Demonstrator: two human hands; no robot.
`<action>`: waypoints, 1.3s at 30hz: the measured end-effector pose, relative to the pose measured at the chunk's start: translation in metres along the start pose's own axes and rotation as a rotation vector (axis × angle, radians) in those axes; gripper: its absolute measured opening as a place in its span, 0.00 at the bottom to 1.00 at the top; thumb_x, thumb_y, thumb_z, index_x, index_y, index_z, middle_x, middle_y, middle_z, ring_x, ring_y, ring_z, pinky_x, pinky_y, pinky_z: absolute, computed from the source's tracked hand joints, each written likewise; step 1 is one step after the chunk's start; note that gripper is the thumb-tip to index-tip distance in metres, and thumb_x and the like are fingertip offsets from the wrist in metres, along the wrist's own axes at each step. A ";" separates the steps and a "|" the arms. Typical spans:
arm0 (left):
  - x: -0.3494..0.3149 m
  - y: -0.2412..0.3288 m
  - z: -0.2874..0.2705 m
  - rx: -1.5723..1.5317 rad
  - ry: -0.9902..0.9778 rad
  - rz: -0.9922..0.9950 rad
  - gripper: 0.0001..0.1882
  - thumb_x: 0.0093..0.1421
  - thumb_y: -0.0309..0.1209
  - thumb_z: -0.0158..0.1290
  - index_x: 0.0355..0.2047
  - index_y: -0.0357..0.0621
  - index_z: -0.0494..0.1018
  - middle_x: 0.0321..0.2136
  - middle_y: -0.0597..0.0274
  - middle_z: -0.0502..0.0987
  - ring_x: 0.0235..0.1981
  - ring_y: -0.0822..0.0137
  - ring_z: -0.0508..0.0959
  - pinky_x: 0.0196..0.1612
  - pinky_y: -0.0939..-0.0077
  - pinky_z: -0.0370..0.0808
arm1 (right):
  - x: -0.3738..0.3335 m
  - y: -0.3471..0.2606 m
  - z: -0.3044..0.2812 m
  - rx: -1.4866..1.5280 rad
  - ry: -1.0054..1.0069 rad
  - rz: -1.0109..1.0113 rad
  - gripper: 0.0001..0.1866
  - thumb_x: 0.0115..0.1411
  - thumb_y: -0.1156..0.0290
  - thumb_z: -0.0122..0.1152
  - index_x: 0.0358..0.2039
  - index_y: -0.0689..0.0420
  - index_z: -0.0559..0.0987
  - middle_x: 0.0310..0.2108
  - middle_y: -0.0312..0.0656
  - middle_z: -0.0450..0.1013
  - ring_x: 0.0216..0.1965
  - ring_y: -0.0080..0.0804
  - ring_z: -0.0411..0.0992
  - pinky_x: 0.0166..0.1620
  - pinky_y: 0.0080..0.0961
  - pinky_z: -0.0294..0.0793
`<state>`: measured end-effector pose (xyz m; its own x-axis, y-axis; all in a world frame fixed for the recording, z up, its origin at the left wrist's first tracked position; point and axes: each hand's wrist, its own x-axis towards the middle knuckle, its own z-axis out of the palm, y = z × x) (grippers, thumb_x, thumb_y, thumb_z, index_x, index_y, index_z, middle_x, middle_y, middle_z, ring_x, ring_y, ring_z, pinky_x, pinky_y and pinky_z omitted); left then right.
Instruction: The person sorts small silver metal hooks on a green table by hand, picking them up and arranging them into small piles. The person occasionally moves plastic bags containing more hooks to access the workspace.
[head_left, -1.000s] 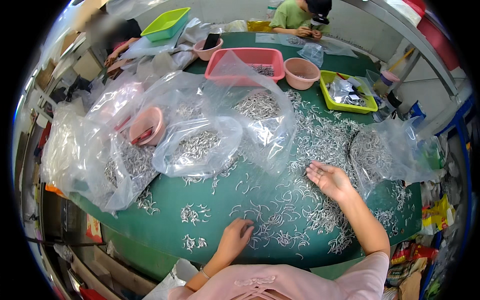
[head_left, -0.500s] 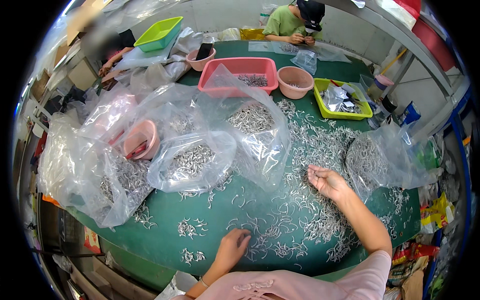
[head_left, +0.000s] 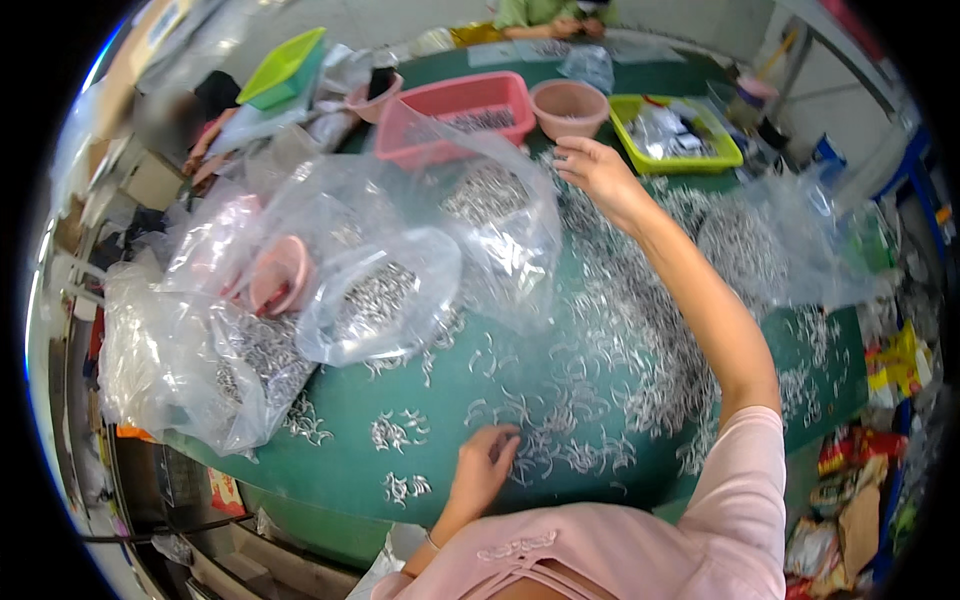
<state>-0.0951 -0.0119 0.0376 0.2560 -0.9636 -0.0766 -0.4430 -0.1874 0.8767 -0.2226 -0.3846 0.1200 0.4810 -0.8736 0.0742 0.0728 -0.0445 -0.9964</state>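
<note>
Small curved silver metal pieces (head_left: 650,370) lie in a wide heap over the right half of the green table (head_left: 350,420). My right hand (head_left: 600,178) is stretched far across, just in front of a pink bowl (head_left: 568,108), its fingers extended and slightly apart. It is somewhat blurred, and no piece shows in it. Near the table's front edge my left hand (head_left: 485,465) rests beside scattered pieces, its fingers loosely bent and apart from the thumb. No held piece is visible there either. Two small groups of pieces (head_left: 400,430) lie to its left.
Clear plastic bags (head_left: 380,300) of metal pieces cover the left and middle; another bag (head_left: 770,250) lies at the right. Behind stand a pink tub (head_left: 455,105) and a yellow-green tray (head_left: 675,135) of packets. A person in green (head_left: 550,18) sits across the table.
My right hand has moved from the heap forward and left to the pink bowl, its fingers unfolding. My left hand stays by the same scattered pieces. The whole view has tilted slightly.
</note>
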 end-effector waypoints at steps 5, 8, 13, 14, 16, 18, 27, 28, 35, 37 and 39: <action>-0.006 0.003 0.001 0.010 -0.036 0.003 0.09 0.57 0.22 0.59 0.39 0.37 0.78 0.23 0.56 0.72 0.20 0.67 0.69 0.24 0.72 0.67 | -0.177 0.024 -0.034 -0.991 -0.235 -0.074 0.26 0.62 0.62 0.59 0.58 0.61 0.71 0.61 0.56 0.64 0.60 0.56 0.63 0.62 0.43 0.62; -0.006 0.010 0.010 0.027 -0.081 0.050 0.09 0.58 0.22 0.59 0.40 0.37 0.77 0.22 0.55 0.71 0.20 0.65 0.69 0.24 0.71 0.66 | -0.263 0.056 -0.023 -1.400 -0.082 0.066 0.34 0.61 0.51 0.60 0.61 0.61 0.68 0.64 0.62 0.57 0.67 0.63 0.51 0.65 0.58 0.52; -0.011 0.017 0.019 0.027 -0.111 0.079 0.08 0.59 0.21 0.57 0.40 0.37 0.77 0.22 0.56 0.70 0.20 0.65 0.69 0.25 0.71 0.67 | -0.306 0.079 0.041 -1.303 -0.092 0.031 0.36 0.61 0.50 0.59 0.62 0.60 0.67 0.67 0.61 0.51 0.68 0.65 0.47 0.67 0.61 0.45; -0.013 0.020 0.018 0.041 -0.099 0.090 0.08 0.59 0.20 0.56 0.40 0.37 0.77 0.22 0.58 0.70 0.20 0.69 0.68 0.25 0.73 0.66 | -0.310 0.077 0.052 -1.242 -0.124 0.011 0.35 0.61 0.51 0.60 0.62 0.59 0.67 0.67 0.61 0.51 0.68 0.65 0.46 0.67 0.61 0.45; -0.016 0.020 0.020 0.030 -0.072 0.107 0.08 0.61 0.20 0.54 0.40 0.37 0.78 0.21 0.60 0.70 0.20 0.72 0.68 0.25 0.76 0.65 | -0.321 0.074 0.063 -1.140 -0.218 -0.030 0.33 0.61 0.53 0.60 0.61 0.59 0.68 0.68 0.59 0.51 0.69 0.64 0.46 0.67 0.60 0.45; -0.019 0.009 0.023 -0.022 -0.030 0.118 0.07 0.63 0.20 0.52 0.40 0.36 0.78 0.21 0.60 0.70 0.21 0.73 0.68 0.25 0.76 0.66 | -0.330 0.072 0.071 -1.059 -0.348 -0.082 0.31 0.61 0.55 0.60 0.60 0.59 0.69 0.68 0.57 0.50 0.69 0.62 0.45 0.68 0.60 0.44; -0.024 -0.005 0.015 -0.867 -0.249 -0.390 0.13 0.67 0.20 0.46 0.50 0.31 0.71 0.36 0.59 0.77 0.30 0.75 0.71 0.31 0.83 0.69 | -0.321 0.069 0.034 -0.857 0.242 -0.166 0.12 0.54 0.80 0.63 0.40 0.61 0.79 0.39 0.47 0.73 0.42 0.48 0.68 0.46 0.38 0.68; -0.024 -0.004 0.019 -0.916 -0.250 -0.397 0.13 0.66 0.20 0.46 0.50 0.31 0.71 0.37 0.58 0.77 0.31 0.74 0.72 0.33 0.82 0.70 | -0.310 0.071 0.035 -0.877 0.244 -0.215 0.13 0.53 0.79 0.64 0.41 0.61 0.79 0.40 0.46 0.72 0.43 0.47 0.68 0.45 0.39 0.68; -0.027 -0.007 0.020 -1.317 -0.346 -0.505 0.18 0.67 0.24 0.49 0.55 0.30 0.68 0.47 0.49 0.78 0.46 0.65 0.79 0.50 0.72 0.77 | -0.271 0.101 0.039 -1.080 0.170 -0.401 0.07 0.53 0.77 0.64 0.32 0.61 0.76 0.38 0.44 0.73 0.41 0.47 0.69 0.45 0.38 0.66; -0.028 -0.006 0.019 -1.362 -0.316 -0.517 0.19 0.67 0.25 0.49 0.56 0.29 0.67 0.48 0.48 0.77 0.48 0.63 0.79 0.51 0.71 0.77 | -0.281 0.082 0.048 -0.815 0.144 -0.259 0.06 0.58 0.76 0.61 0.36 0.62 0.75 0.34 0.41 0.75 0.35 0.40 0.71 0.40 0.31 0.69; -0.030 -0.006 0.019 -1.389 -0.309 -0.514 0.19 0.67 0.26 0.49 0.57 0.29 0.67 0.49 0.47 0.77 0.48 0.63 0.79 0.51 0.70 0.77 | -0.295 0.073 0.061 -0.049 0.131 0.123 0.07 0.65 0.74 0.56 0.41 0.62 0.75 0.30 0.38 0.75 0.29 0.29 0.71 0.35 0.23 0.69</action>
<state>-0.1161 0.0150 0.0255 -0.1380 -0.8853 -0.4440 0.8202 -0.3534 0.4498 -0.3058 -0.1010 0.0279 0.3655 -0.9294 -0.0518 -0.0237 0.0463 -0.9986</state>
